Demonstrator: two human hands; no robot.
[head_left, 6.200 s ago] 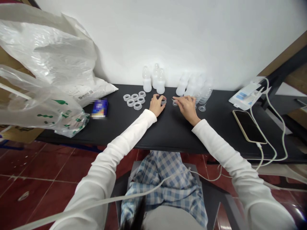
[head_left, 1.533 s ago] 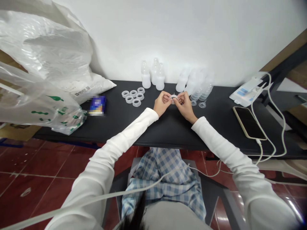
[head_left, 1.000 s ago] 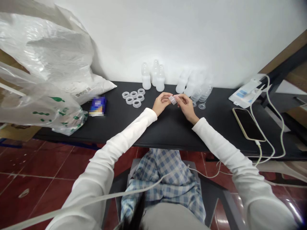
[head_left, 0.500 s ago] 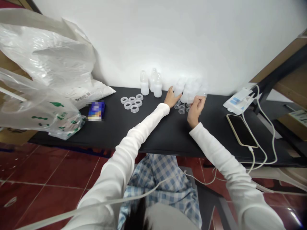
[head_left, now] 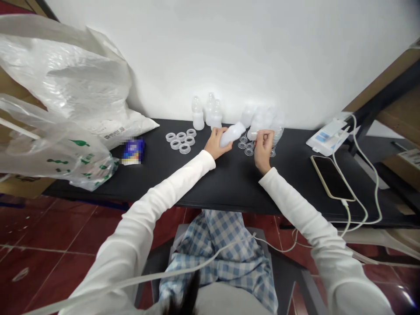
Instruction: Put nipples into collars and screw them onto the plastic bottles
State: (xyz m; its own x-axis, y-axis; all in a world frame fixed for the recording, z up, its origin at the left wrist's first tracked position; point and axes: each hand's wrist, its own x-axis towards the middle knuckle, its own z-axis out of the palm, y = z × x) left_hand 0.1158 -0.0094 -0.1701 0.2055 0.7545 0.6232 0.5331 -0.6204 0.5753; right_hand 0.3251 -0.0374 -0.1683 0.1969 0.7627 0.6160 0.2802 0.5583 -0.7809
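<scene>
My left hand is wrapped round a translucent white bottle, tilted with its upper end toward the right. Just across from it, my right hand pinches a small clear cap, partly hidden by the fingers. Beneath and between the hands lie several clear discs with raised centres. Behind my right hand stands a cluster of white bottles, with clear caps at its right side. Several bottles with clear domed tops stand upright by the wall, behind my left hand.
Several translucent rings lie on the black table left of my left hand. A blue packet and large plastic bags are farther left. On the right are a phone, a power strip and white cables.
My left hand has picked a bottle out of the cluster and drawn it left and nearer, tilting it. My right hand has shifted slightly left, with a clear cap in its fingers.
</scene>
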